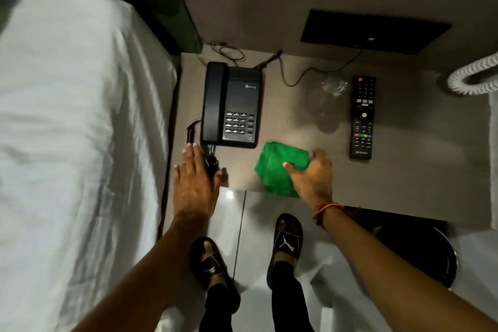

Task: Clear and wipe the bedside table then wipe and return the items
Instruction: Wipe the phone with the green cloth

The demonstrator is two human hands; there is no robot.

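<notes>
Clearing not started: my right hand gripped the green cloth, left hand open, empty; telephone needed lifting next.

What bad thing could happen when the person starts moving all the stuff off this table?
1. The clear glass beside the remote is hard to see in this dim light, so a hand or the green cloth might knock it over.
2. The phone has cords trailing behind it and a coiled one by the left hand. Lifting it fast could snag them.
3. The cloth hangs over the table edge and could slip off.
</notes>
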